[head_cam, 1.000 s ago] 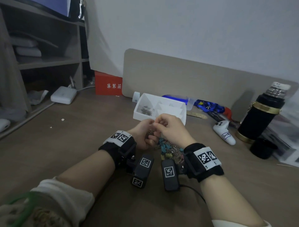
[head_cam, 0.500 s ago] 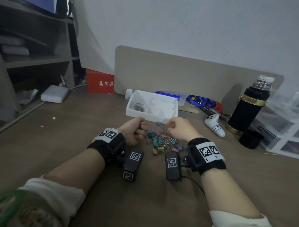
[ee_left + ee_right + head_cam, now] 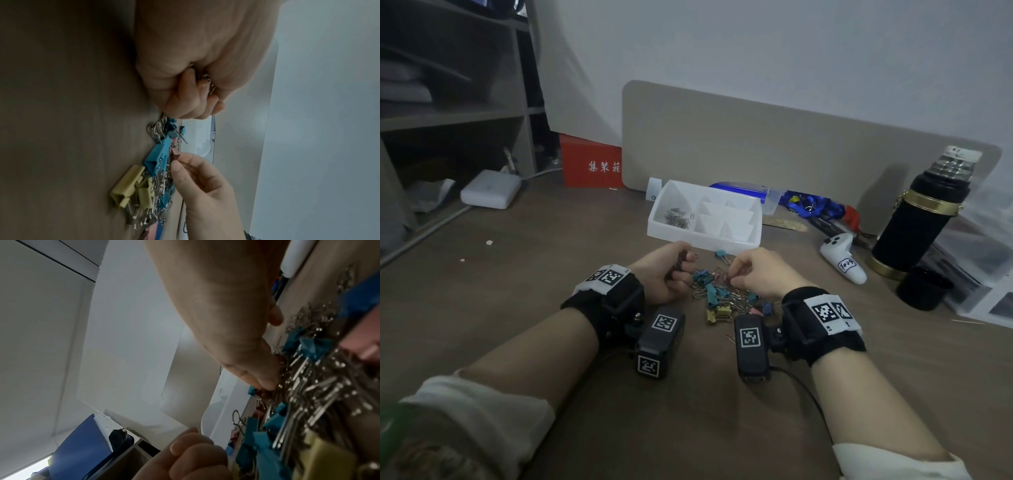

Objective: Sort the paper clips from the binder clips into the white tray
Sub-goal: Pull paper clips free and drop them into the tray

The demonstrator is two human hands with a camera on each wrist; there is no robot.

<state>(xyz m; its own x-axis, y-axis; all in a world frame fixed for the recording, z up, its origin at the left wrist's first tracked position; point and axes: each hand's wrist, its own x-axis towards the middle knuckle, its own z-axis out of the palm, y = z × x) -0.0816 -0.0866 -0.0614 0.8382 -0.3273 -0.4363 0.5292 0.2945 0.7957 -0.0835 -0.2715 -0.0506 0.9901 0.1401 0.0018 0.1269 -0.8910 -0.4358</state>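
Observation:
A mixed pile of clips point(image 3: 722, 298) lies on the brown table between my hands: teal, yellow and pink binder clips tangled with silver paper clips. My left hand point(image 3: 676, 270) is a fist at the pile's left edge, gripping a bunch of paper clips point(image 3: 205, 81) that peek out between the fingers. My right hand point(image 3: 734, 277) reaches down into the pile, thumb and forefinger pinching a paper clip beside a pink binder clip point(image 3: 175, 155). The white tray point(image 3: 702, 241) stands just behind the pile, and its left compartment holds paper clips point(image 3: 676, 217).
A white controller point(image 3: 842, 260), a black flask point(image 3: 917, 219) and a black cup point(image 3: 923, 287) stand to the right. A blue lanyard point(image 3: 811, 205) and a beige board point(image 3: 791, 147) are behind the tray. A red box point(image 3: 592, 166) and a white adapter point(image 3: 489, 188) sit back left.
The hands were joined above the pile near the tray. They have parted: the left fist dropped to the pile's left side, the right hand went down into the clips.

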